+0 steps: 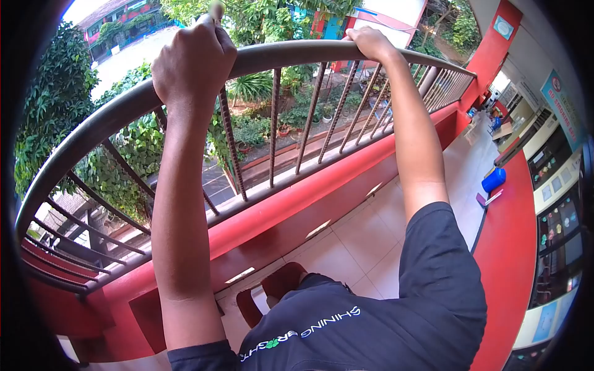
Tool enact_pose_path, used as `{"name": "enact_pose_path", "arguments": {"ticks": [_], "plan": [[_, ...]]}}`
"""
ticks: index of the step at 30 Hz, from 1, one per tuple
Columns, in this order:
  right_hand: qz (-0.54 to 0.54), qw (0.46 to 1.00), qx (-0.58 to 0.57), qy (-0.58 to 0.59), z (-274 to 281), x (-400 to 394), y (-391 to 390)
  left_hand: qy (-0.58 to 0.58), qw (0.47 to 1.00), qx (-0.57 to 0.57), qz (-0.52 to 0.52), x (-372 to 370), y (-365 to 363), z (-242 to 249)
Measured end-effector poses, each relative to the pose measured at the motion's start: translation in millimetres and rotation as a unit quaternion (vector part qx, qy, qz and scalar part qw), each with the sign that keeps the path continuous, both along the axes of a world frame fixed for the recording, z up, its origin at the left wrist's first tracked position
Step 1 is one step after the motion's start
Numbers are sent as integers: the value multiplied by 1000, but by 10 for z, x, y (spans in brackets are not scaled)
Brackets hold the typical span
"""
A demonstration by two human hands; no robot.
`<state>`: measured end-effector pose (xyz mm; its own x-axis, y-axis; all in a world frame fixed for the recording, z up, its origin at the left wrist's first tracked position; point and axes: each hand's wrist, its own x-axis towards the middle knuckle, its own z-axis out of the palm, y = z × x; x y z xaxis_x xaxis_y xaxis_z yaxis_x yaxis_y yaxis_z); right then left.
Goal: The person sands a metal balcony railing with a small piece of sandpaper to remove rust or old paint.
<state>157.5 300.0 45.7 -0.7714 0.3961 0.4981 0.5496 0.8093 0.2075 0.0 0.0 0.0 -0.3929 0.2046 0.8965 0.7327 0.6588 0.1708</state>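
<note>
My left hand (195, 59) is closed in a fist in front of the dark curved handrail (297, 51) and overlaps it. From the top of that fist pokes a small pale, round-ended thing (216, 9); the rest of it is hidden, and I cannot tell what it is. Farther right along the rail, my right hand (371, 43) wraps its fingers over the top of the bar. Both arms reach forward from a black T-shirt (322, 328) with lettering across it. Ribbed metal bars (274, 127) run down from the handrail to a lower rail.
Below the bars runs a red ledge (309, 188). Beyond the railing are green plants (250, 86), pots and a paved yard. Tiled floor (346, 247) lies under me. To the right, a blue bin (494, 179) stands by a red-based wall, with a hanging sign (560, 108) above.
</note>
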Motion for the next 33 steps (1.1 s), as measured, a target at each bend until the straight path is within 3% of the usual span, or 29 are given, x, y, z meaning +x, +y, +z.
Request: {"name": "enact_pose_path", "arguments": {"ticks": [2, 3, 5, 6, 7, 9, 11, 13, 15, 30, 33], "plan": [[88, 983, -93, -132, 213, -68, -270, -2, 1000, 7, -5, -13, 8, 10], [184, 971, -141, -65, 189, -108, -303, -8, 1000, 4, -2, 7, -14, -10], [116, 961, -244, -67, 293, -281, 3, 3, 1000, 14, -12, 8, -21, -4], [28, 897, -428, -104, 312, -332, 239, 9, 1000, 18, -14, 0, -22, -8], [-48, 944, -186, -268, 418, -321, 202, 4, 1000, 19, -13, -19, -22, -14], [-89, 924, -254, -272, 234, -462, 719, 23, 1000, 7, -12, -35, -13, -17], [-5, 887, -317, -336, 503, -247, -81, 10, 1000, -1, -10, -5, -24, 10], [64, 869, -454, -186, 308, -564, -18, 25, 999, 22, -25, -7, -25, -13], [4, 806, -571, -157, 321, -651, 181, -5, 999, 18, -30, 1, -26, 13], [-163, 882, -376, -233, 372, -456, 545, -2, 999, 25, -27, -9, -5, 0], [8, 811, -567, -143, 277, -514, 395, -5, 1000, 20, -22, -17, -3, 9]]}}
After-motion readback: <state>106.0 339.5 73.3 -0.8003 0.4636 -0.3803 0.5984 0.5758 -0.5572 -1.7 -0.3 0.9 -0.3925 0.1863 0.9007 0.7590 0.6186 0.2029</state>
